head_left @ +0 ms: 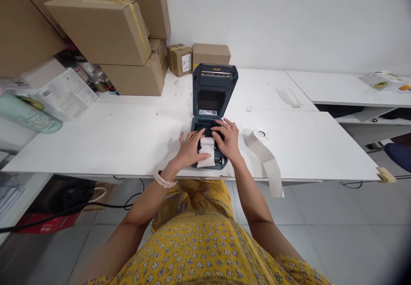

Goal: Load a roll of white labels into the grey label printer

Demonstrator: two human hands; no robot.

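Boxes [212,53] stand behind printer [212,103], paper roll [268,158] beside.

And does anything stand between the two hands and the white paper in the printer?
Nothing visible does. The printer stands open, its lid raised at the back; the left hand reaches over the white paper and the right hand is beside it. The loose paper strip lies apart, to the right.

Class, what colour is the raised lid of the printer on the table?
The raised lid is dark blue-grey, best seen in the head view.
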